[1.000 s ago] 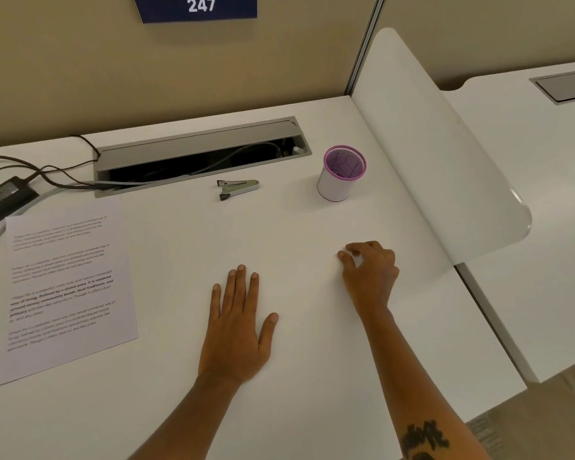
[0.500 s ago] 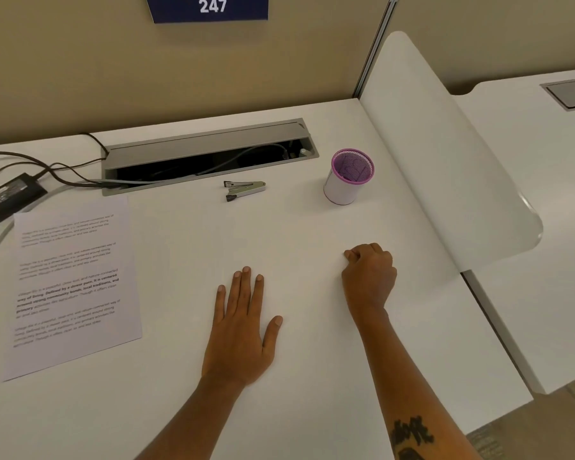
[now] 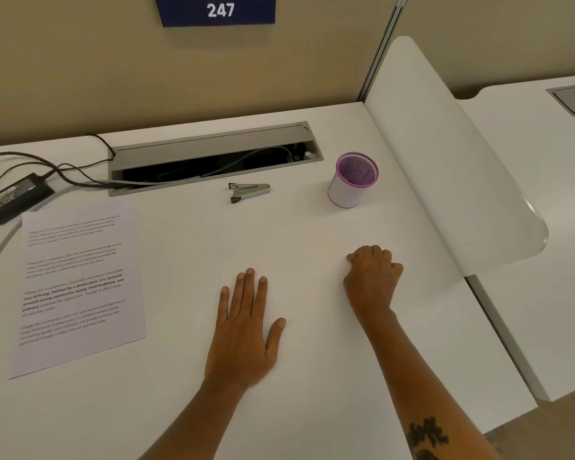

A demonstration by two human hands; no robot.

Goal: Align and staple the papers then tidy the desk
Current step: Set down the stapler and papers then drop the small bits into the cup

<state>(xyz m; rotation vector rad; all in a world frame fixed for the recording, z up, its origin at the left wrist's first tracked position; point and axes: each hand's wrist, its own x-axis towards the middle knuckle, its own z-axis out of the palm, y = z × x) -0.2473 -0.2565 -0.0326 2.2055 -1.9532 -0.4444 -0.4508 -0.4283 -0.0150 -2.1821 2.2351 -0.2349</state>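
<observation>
Printed paper (image 3: 80,287) lies flat on the left part of the white desk (image 3: 312,376). A small silver stapler (image 3: 249,191) lies on its side near the back, in front of the cable slot. My left hand (image 3: 244,330) rests flat on the desk, fingers straight, well right of the paper. My right hand (image 3: 372,277) sits on the desk as a curled fist with nothing visible in it, below the cup.
A white cup with a purple mesh rim (image 3: 352,180) stands at the back right. An open cable slot (image 3: 213,157) runs along the back. A black power adapter (image 3: 14,194) with cables lies at the far left. A white divider panel (image 3: 445,161) bounds the right side.
My right hand's fingers have curled from a loose claw into a fist. My left hand stays flat. The view has shifted slightly.
</observation>
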